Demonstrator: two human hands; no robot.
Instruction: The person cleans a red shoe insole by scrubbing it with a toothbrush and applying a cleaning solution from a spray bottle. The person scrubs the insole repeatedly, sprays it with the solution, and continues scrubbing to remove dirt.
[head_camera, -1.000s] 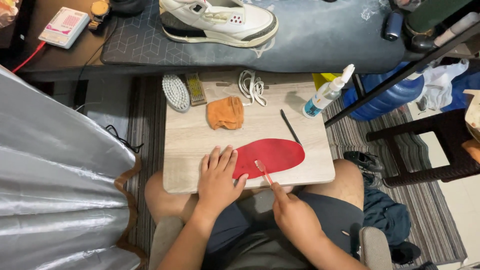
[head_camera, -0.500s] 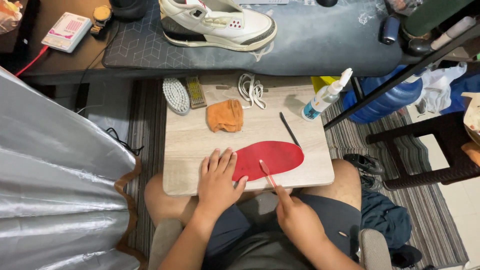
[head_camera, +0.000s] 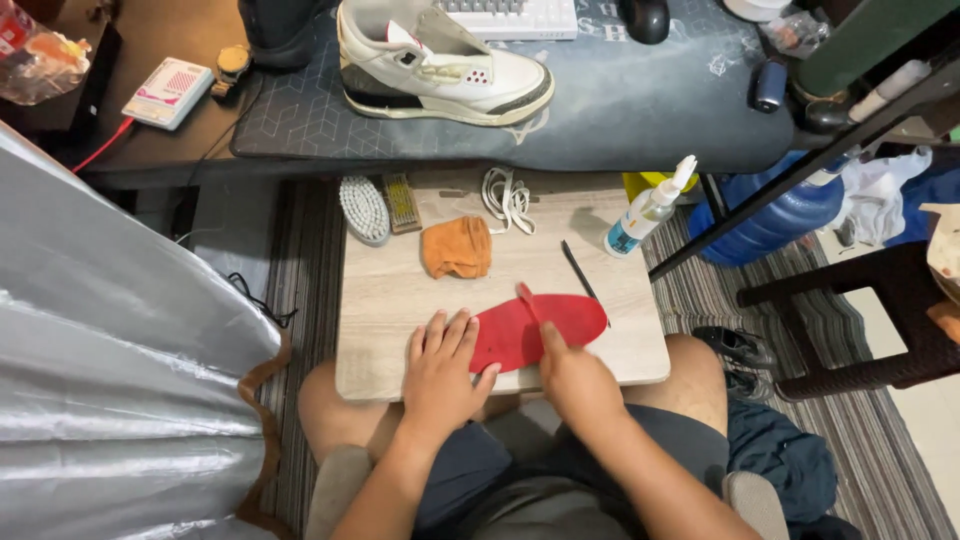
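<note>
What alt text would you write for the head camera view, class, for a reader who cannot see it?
A seated person presses the left hand flat on a red insole lying on a wooden board across their lap, while the right hand holds a thin stick-like tool against it. An orange cloth, brush, laces and spray bottle lie beyond.

Red insole's (head_camera: 535, 330) near end under the hands (head_camera: 440, 375).

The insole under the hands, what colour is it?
The insole is plain red; the head view shows it clearly on the pale wooden board.
</note>
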